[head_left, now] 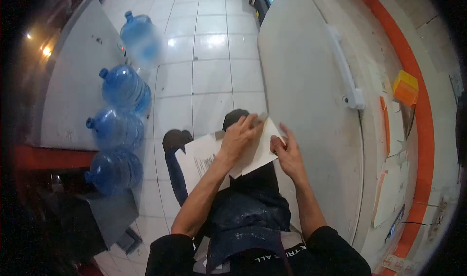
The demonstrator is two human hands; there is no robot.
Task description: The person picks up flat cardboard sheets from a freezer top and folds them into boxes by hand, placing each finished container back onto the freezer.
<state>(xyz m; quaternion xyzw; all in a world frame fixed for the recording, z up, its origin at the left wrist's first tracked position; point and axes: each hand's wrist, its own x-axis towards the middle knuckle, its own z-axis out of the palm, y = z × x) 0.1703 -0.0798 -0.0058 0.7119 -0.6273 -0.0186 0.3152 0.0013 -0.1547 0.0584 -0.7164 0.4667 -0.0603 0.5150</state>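
A sheet of white card (259, 152) lies across my lap, with a bent or folded panel standing up at its right part. Dark printed lines mark its left part (204, 166). My left hand (238, 138) is over the middle of the card, fingers bent and pressed together at its upper edge; a small greyish piece shows by the fingertips, too blurred to name. My right hand (290, 155) grips the right edge of the card, thumb on the near face and fingers partly behind it.
Several large blue water bottles (125, 87) lie or stand along the left, beside a grey panel (73, 81). A pale door or panel (311, 81) rises close on my right. Further right, a yellow-orange box (405, 88) and more card pieces (391, 186) rest on a ledge. White tiles (211, 71) cover the floor.
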